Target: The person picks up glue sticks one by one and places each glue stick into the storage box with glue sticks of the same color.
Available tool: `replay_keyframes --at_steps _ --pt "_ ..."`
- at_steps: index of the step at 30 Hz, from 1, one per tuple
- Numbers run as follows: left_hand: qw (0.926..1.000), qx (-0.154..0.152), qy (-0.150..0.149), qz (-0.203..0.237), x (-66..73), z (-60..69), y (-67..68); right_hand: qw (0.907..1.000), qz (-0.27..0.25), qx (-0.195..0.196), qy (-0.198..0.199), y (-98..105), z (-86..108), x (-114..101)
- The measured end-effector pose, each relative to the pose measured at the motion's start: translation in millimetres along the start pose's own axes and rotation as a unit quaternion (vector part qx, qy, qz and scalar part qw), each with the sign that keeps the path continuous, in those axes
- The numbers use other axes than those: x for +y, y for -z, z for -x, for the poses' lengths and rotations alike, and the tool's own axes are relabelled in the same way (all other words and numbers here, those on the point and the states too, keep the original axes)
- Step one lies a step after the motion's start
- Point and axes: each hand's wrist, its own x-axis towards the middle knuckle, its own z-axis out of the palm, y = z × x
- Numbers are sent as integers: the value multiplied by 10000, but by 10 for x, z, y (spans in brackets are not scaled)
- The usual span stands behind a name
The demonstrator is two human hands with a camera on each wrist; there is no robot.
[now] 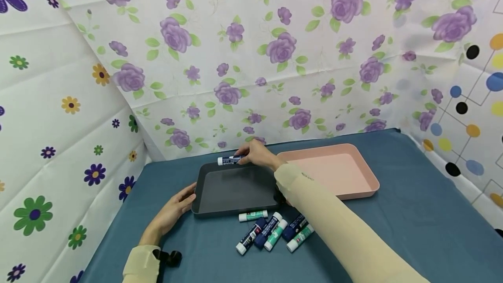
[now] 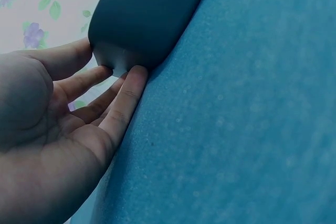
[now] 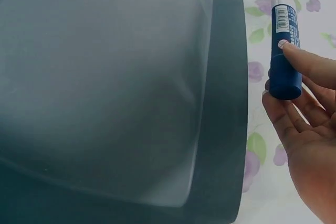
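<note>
My right hand (image 1: 257,154) pinches a dark blue glue stick (image 1: 226,160) with a white end, held sideways over the far rim of the dark grey tray (image 1: 235,189). In the right wrist view the thumb lies along the glue stick (image 3: 283,74), with fingertips on its other side. My left hand (image 1: 174,211) touches the tray's left edge. Its fairly straight fingers and thumb rest against the outer wall of the tray (image 2: 142,19) in the left wrist view. The grey tray's bare floor shows; its right end is partly behind my right forearm.
A pink tray (image 1: 330,167) stands to the right of the grey one, partly behind my right arm. In front lie several glue sticks: a green one (image 1: 253,216) by the grey tray, blue ones (image 1: 251,235) and more green ones (image 1: 276,234). Flowered cloth (image 1: 235,56) hangs behind the blue tabletop (image 1: 412,230).
</note>
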Motion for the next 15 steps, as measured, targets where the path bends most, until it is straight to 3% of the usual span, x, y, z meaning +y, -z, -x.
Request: replay_keyframes --at_steps 15 --pt "10000 -70 -18 5 -8 -8 21 9998 -22 121 -143 -31 -33 127"
